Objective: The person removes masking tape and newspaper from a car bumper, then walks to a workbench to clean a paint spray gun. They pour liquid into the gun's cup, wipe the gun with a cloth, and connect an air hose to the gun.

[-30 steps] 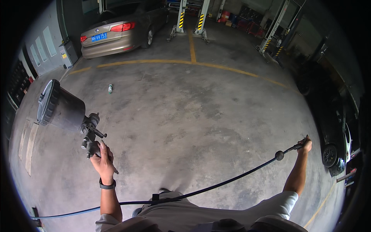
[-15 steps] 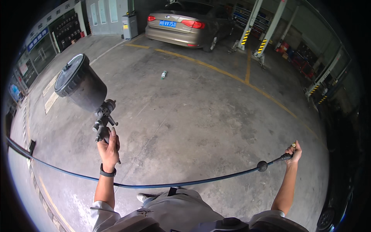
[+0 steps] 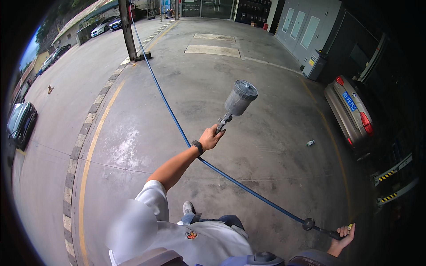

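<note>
My left hand (image 3: 209, 138) is closed round the handle of a spray gun (image 3: 238, 99), held out ahead at arm's length. A large grey cup with a dark lid tops the gun. At the lower right, my right hand (image 3: 343, 239) grips the end of a blue air hose (image 3: 255, 193), with a small yellowish fitting showing at the fingertips. A round black ball (image 3: 308, 224) sits on the hose just before that hand. From there the hose crosses in front of me, passes by my left wrist and runs up to a post at the far left.
The dark post (image 3: 127, 33) stands beside a black-and-white kerb (image 3: 84, 128). A tan car (image 3: 350, 113) is parked at the right, with striped lift arms (image 3: 387, 177) nearer. A small bottle (image 3: 310, 142) lies on the concrete floor. Grey panelled doors (image 3: 306, 29) stand at the back right.
My view has swung left, so the car and bottle now appear farther right and the post and outdoor yard show. Both hands keep their holds; the spray gun appears farther from me.
</note>
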Motion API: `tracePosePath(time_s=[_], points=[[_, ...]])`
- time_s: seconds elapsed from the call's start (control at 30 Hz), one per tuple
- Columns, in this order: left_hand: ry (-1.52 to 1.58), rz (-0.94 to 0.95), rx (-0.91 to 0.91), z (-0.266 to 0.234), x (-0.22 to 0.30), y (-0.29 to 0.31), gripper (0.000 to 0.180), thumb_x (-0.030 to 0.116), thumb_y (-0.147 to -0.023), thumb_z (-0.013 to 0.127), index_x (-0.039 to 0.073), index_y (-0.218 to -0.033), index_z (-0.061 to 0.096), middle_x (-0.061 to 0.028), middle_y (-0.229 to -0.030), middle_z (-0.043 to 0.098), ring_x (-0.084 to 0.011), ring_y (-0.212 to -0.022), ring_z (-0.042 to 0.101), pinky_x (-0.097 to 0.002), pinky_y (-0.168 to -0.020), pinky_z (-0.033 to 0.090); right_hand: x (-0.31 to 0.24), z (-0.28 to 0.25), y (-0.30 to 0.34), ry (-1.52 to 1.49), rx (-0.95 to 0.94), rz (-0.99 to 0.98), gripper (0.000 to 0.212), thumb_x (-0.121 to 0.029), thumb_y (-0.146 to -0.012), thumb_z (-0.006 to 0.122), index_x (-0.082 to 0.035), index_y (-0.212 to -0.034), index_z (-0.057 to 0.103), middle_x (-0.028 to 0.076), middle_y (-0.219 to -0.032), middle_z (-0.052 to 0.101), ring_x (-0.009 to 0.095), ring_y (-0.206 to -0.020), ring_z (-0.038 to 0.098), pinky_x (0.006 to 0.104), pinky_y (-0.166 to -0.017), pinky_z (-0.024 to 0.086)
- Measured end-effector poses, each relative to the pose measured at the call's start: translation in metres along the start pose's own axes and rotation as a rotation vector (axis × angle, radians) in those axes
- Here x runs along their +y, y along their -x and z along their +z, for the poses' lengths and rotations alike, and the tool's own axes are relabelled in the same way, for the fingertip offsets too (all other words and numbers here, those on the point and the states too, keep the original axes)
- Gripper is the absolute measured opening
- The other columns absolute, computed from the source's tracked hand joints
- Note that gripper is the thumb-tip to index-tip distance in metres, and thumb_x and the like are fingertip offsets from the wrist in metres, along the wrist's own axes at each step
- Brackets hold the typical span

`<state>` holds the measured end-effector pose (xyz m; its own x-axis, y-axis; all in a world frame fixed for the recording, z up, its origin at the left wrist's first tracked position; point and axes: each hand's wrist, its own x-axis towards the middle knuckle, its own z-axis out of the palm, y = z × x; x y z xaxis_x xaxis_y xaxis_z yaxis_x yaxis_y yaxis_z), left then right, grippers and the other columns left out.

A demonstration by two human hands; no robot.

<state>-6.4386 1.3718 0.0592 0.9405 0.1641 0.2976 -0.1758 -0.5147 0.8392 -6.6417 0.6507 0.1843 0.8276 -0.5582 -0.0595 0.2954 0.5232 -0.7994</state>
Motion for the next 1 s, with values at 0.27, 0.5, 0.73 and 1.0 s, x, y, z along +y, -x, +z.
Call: tracePosePath(time_s=[0.27,0.5,0.73,1.0], points=[[-0.023,-0.364,0.226,0.049,-0.047,0.135,0.030,0.031,-0.101,0.064,0.002,-0.096,0.057,-0.0120,-0.063,0.057,-0.0244,-0.057,0.054,-0.0408,-0.058,0.044,0.033,0.084,-0.204,0.000,-0.520,0.133,0.032,-0.032,-0.112,0.045,-0.017,-0.084,0.048,-0.006,-0.052,0.036,0.006,-0.039,0.033,0.0252,-0.046,0.033],[-0.026,-0.655,0.456,0.210,0.018,0.343,0.030,0.031,-0.101,0.063,0.002,-0.101,0.057,-0.0204,-0.071,0.063,-0.0367,-0.063,0.060,-0.0449,-0.064,0.047,0.020,0.126,-0.305,0.011,-0.903,0.237,0.034,-0.033,-0.112,0.045,-0.019,-0.081,0.048,-0.007,-0.051,0.036,0.006,-0.038,0.034,0.0253,-0.045,0.035],[-0.131,-0.666,0.365,0.337,0.108,0.478,0.034,0.038,-0.101,0.063,0.005,-0.100,0.056,-0.0285,-0.082,0.065,-0.0526,-0.081,0.061,-0.0553,-0.067,0.046,-0.012,0.105,-0.315,-0.011,-1.075,0.407,0.025,-0.035,-0.112,0.046,-0.019,-0.094,0.055,-0.005,-0.051,0.035,0.008,-0.038,0.034,0.0276,-0.045,0.036],[-0.025,-0.740,0.428,0.460,0.174,0.642,0.031,0.035,-0.100,0.063,0.005,-0.105,0.056,-0.0293,-0.084,0.066,-0.0525,-0.084,0.062,-0.0559,-0.069,0.047,-0.067,0.015,-0.276,0.077,-1.203,0.529,0.024,-0.034,-0.111,0.048,-0.020,-0.093,0.055,-0.005,-0.050,0.034,0.009,-0.037,0.034,0.0281,-0.043,0.037]])
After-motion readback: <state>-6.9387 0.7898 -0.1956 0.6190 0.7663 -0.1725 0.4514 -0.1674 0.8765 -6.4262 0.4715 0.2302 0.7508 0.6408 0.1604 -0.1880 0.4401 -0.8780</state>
